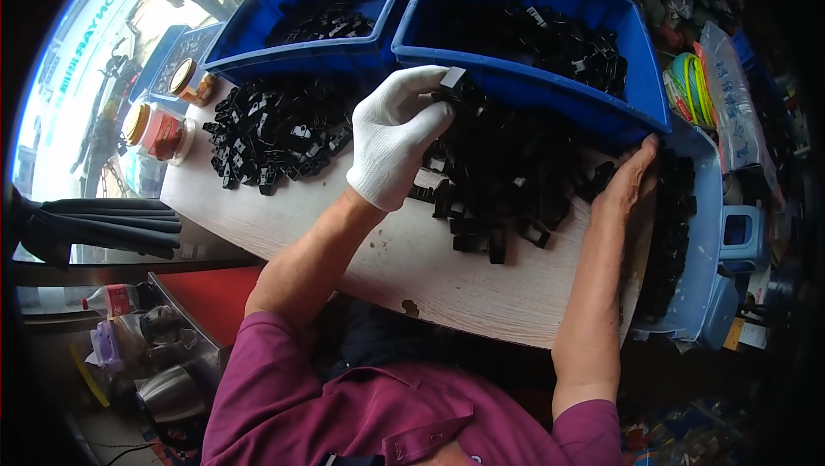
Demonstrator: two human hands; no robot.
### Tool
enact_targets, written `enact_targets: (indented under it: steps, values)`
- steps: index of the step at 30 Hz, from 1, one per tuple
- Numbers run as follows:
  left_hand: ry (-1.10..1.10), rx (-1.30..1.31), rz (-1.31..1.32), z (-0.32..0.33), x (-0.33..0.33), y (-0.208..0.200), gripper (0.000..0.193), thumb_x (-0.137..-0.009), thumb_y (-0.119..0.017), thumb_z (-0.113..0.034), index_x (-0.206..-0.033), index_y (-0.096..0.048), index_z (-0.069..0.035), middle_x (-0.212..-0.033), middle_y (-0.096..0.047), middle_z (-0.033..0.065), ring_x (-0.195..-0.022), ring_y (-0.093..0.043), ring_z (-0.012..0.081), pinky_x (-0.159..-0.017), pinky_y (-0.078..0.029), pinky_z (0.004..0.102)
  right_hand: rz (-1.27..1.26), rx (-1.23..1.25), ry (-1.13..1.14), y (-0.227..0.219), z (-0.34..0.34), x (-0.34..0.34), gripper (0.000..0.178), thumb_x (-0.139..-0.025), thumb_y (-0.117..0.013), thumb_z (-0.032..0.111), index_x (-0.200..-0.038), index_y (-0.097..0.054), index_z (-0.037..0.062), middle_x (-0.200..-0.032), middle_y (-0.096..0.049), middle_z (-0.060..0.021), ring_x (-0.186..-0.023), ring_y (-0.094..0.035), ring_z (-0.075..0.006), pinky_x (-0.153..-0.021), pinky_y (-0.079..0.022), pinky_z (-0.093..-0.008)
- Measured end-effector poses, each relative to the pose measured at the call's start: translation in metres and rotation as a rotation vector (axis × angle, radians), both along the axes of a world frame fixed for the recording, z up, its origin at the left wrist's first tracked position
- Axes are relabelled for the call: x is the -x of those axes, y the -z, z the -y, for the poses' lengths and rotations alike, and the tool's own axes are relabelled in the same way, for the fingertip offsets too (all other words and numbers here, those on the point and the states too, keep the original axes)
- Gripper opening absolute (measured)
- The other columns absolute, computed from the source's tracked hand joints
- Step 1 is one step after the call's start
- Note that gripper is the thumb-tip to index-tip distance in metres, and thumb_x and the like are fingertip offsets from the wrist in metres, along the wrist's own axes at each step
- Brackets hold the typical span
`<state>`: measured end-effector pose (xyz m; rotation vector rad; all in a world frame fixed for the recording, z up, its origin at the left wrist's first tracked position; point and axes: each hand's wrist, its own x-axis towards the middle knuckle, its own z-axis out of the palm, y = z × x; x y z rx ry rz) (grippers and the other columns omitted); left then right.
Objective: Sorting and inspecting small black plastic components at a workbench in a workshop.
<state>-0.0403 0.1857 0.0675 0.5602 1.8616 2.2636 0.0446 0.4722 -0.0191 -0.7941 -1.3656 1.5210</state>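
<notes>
My left hand, in a white knit glove, pinches a small black part with a pale face between thumb and fingers. It is above the near rim of the right blue bin. My bare right hand is at the table's right side, its fingers stretched out beside that bin's near right corner. A heap of black clip-like parts covers the table between my hands. At its right edge, a few dark parts lie against my right hand; I cannot tell whether it touches them.
Two blue bins, left and right, hold more black parts at the back. Another black pile lies on the left of the pale table. Two lidded jars stand beyond it. A light-blue tub with dark parts flanks the right edge.
</notes>
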Motion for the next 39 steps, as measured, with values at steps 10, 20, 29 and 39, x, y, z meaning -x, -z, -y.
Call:
enact_targets:
  steps: [10,20,29,39]
  values:
    - [0.054,0.236,-0.136,0.008,0.001,0.027,0.040,-0.089,-0.065,0.007,-0.129,-0.064,0.002,-0.117,-0.071,0.0090,-0.106,-0.067,0.0145,-0.093,-0.056,0.0288,0.073,0.011,0.111,-0.006,0.004,0.001,0.080,-0.092,-0.060,0.064,-0.143,-0.054,0.0037,-0.121,-0.058,-0.0089,-0.104,-0.052,-0.0192,-0.096,-0.042,-0.0327]
    - [-0.026,0.303,-0.368,0.013,0.007,0.027,0.054,-0.085,-0.059,0.009,-0.137,-0.061,-0.004,-0.126,-0.066,0.0082,-0.110,-0.064,0.0160,-0.091,-0.056,0.0285,0.061,-0.018,0.057,-0.004,0.002,0.001,0.083,-0.093,-0.059,0.065,-0.149,-0.048,0.0039,-0.132,-0.058,-0.0136,-0.117,-0.053,-0.0234,-0.104,-0.041,-0.0356]
    - [0.029,0.463,-0.715,0.012,0.007,0.024,0.041,-0.077,-0.065,-0.001,-0.117,-0.068,-0.003,-0.122,-0.067,0.0166,-0.111,-0.064,0.0359,-0.098,-0.054,0.0426,0.056,-0.027,0.061,-0.003,-0.003,0.002,0.083,-0.096,-0.056,0.064,-0.148,-0.047,-0.0003,-0.132,-0.059,-0.0166,-0.117,-0.056,-0.0253,-0.106,-0.042,-0.0360]
    - [-0.162,0.351,-0.536,0.013,0.024,0.024,0.022,-0.087,-0.074,-0.026,-0.089,-0.077,-0.004,-0.087,-0.074,0.0119,-0.081,-0.071,0.0270,-0.077,-0.056,0.0373,0.056,0.032,0.021,0.004,-0.011,-0.002,0.079,-0.095,-0.057,0.065,-0.141,-0.052,0.0010,-0.131,-0.059,-0.0130,-0.121,-0.053,-0.0257,-0.110,-0.039,-0.0396]
